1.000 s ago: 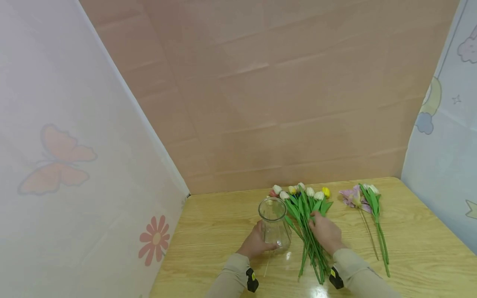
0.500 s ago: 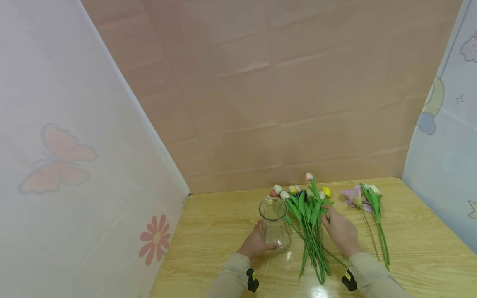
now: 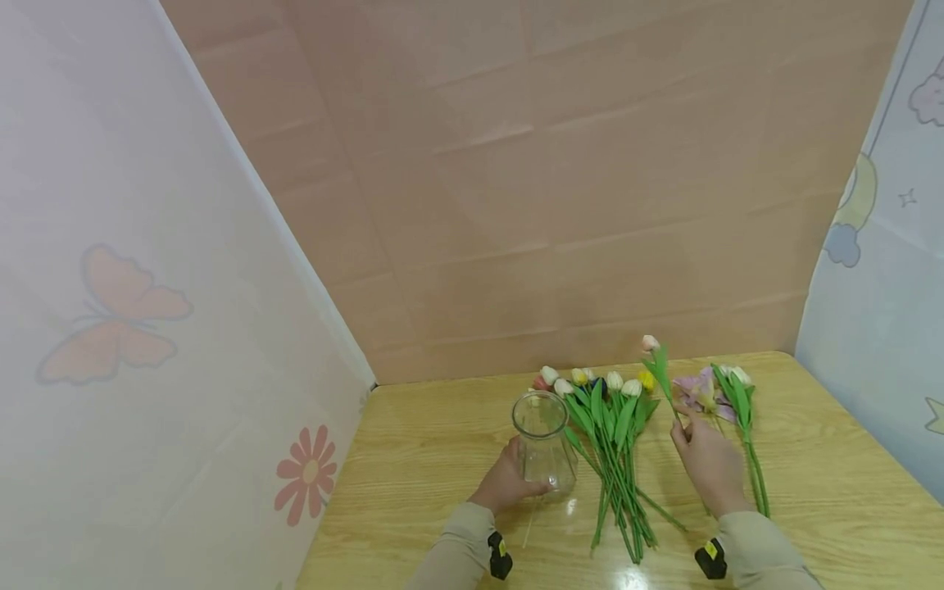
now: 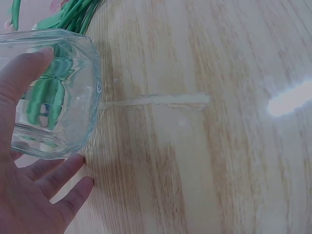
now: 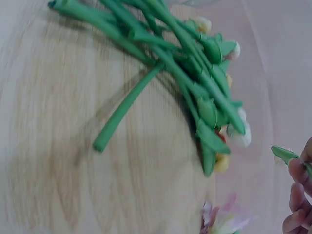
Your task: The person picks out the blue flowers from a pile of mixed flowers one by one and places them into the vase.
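Head view: both forearms are cut off at the lower edge. The left hand [image 3: 507,483] wraps its fingers round the base of a clear faceted glass vase [image 3: 543,442] standing upright on the pale wooden surface [image 3: 420,459]; nothing shows inside the vase. The right hand [image 3: 708,463] pinches the green stem of a single pink-budded artificial tulip [image 3: 656,365], whose bud stands raised beyond the fingertips. Between the two hands lies a bunch of artificial tulips with green stems and white, yellow and pink buds [image 3: 612,442]. Just right of the right hand lie a lilac artificial flower [image 3: 696,392] and a white-budded stem [image 3: 745,418].

Left wrist view: thumb and fingers clasp the vase [image 4: 53,97]; green stems show blurred through the glass. The vase's mouth is out of frame.

Right wrist view: motion blur softens everything. Only curled fingertips [image 5: 297,195] show at the right edge, beside a green leaf tip [image 5: 284,154]; the grip itself is cut off. The bunch [image 5: 195,83] lies left of them on the surface.
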Demonstrator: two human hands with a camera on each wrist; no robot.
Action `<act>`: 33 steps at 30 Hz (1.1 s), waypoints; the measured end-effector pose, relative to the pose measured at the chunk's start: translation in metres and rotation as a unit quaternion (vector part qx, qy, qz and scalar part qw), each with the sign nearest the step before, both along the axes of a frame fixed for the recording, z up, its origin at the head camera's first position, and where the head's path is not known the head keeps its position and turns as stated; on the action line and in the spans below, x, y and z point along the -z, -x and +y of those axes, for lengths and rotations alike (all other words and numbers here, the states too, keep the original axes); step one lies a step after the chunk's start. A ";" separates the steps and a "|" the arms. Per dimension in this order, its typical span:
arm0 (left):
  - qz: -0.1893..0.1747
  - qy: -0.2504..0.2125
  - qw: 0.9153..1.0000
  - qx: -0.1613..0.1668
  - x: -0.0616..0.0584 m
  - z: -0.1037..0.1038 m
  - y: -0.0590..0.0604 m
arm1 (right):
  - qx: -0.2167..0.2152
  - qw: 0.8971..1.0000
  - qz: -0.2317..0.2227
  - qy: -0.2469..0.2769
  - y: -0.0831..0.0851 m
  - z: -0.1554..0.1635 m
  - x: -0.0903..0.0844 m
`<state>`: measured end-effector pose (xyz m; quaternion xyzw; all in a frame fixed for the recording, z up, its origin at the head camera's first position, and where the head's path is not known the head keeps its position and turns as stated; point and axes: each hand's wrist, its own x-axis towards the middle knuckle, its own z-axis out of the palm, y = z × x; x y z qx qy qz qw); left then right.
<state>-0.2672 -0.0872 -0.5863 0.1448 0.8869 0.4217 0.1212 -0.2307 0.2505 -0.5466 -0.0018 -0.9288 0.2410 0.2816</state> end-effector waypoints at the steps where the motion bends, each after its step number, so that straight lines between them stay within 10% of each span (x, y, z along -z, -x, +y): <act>1: 0.001 -0.002 1.000 0.000 0.000 0.000 0.000 | 0.007 1.000 0.003 -0.005 -0.001 0.003 0.000; 15: -0.004 -0.016 1.000 0.003 -0.006 0.000 -0.004 | 0.096 0.993 0.064 -0.025 -0.003 0.051 0.012; 33: 0.004 -0.016 1.000 0.001 -0.003 0.000 -0.002 | 0.077 0.979 -0.186 0.026 -0.015 0.076 0.030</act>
